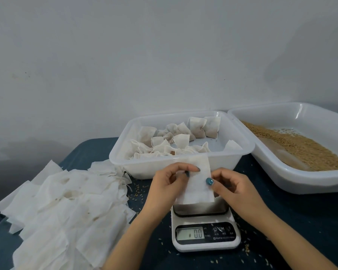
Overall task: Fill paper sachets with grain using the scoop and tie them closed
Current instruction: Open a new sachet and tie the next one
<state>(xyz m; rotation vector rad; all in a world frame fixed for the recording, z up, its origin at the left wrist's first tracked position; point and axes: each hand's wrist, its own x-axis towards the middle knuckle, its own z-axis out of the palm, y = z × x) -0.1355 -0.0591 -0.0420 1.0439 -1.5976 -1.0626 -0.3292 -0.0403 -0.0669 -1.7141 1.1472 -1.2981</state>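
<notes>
Reading 0.0, the scale (pixel 205 233) sat under the left hand (pixel 164 185) and right hand (pixel 235 189), each pinching a side edge of one empty sachet (pixel 198 185) just above its platform. Behind, a white tub (pixel 121 152) held tied sachets (pixel 195 127). The tray (pixel 293 184) at right held grain (pixel 300 149), and flat sachets (pixel 66 201) lay heaped at left.

plain grey wall (pixel 144 55) behind dk blue table (pixel 300 221).

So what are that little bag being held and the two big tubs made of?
The sachet looks like thin, matte white filter paper or non-woven fabric: soft, limp, faintly fibrous. The middle tub and the grain tub look like glossy, milky plastic: smooth moulded rims with bright highlights.
</notes>
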